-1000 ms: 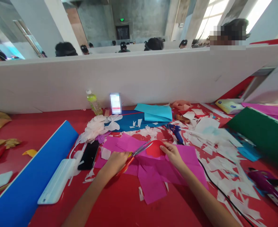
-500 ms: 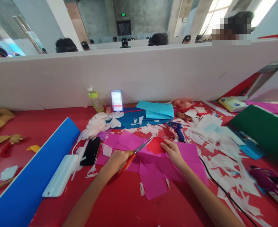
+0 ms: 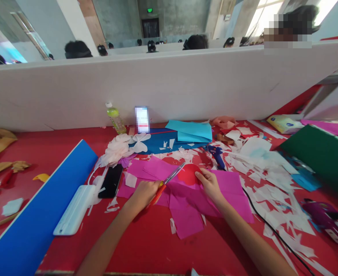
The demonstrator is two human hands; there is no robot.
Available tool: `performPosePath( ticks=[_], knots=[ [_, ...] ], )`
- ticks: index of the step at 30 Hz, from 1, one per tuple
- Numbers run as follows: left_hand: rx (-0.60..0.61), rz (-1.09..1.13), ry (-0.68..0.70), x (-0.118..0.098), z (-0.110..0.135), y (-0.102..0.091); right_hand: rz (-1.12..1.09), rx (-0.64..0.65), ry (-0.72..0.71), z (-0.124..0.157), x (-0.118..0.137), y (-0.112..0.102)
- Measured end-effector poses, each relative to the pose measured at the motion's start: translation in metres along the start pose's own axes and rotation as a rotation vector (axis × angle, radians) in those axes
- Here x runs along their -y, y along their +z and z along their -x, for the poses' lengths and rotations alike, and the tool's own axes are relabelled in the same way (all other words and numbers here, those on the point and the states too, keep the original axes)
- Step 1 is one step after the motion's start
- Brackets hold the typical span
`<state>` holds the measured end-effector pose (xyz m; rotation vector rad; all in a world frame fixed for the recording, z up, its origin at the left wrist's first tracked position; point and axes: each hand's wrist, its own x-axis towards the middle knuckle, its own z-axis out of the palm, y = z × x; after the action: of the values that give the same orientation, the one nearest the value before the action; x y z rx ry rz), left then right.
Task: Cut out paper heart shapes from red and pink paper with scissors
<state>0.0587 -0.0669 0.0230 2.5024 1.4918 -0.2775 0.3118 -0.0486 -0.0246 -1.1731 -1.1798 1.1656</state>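
Observation:
My left hand (image 3: 143,193) is closed round the orange handles of a pair of scissors (image 3: 168,182), whose blades point up and right towards a small red paper piece (image 3: 187,174). That red piece is pinched at its right edge by my right hand (image 3: 210,184). Both hands rest over a pile of magenta paper sheets (image 3: 186,199) spread on the red table (image 3: 56,153). The scissor tips lie just left of the red piece.
A blue board (image 3: 39,207), a white power bank (image 3: 76,209) and a black phone (image 3: 111,181) lie to the left. White paper flowers (image 3: 117,150), a bottle (image 3: 114,118), blue sheets (image 3: 190,134), a glue gun (image 3: 217,156), white scraps, a black cable (image 3: 268,226) and green sheet (image 3: 324,159) lie around. People sit beyond the white partition (image 3: 157,88).
The scissor blades have narrowed and swung a little more upright beside the red piece. My hands stay in the same place; the view has shifted slightly.

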Motion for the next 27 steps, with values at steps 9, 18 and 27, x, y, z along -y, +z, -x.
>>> performPosePath(
  ticks=[9, 18, 27],
  knots=[
    [-0.039, 0.102, -0.039, -0.001, 0.012, -0.011, 0.101, 0.028, -0.050, -0.001, 0.010, -0.001],
    [-0.016, 0.005, -0.025, -0.007, 0.005, -0.015, 0.141, 0.066, -0.083, 0.004, 0.010, -0.001],
    [0.002, 0.004, 0.006, -0.009, 0.002, -0.012, 0.116, 0.087, -0.048, 0.004, 0.006, -0.005]
  ],
)
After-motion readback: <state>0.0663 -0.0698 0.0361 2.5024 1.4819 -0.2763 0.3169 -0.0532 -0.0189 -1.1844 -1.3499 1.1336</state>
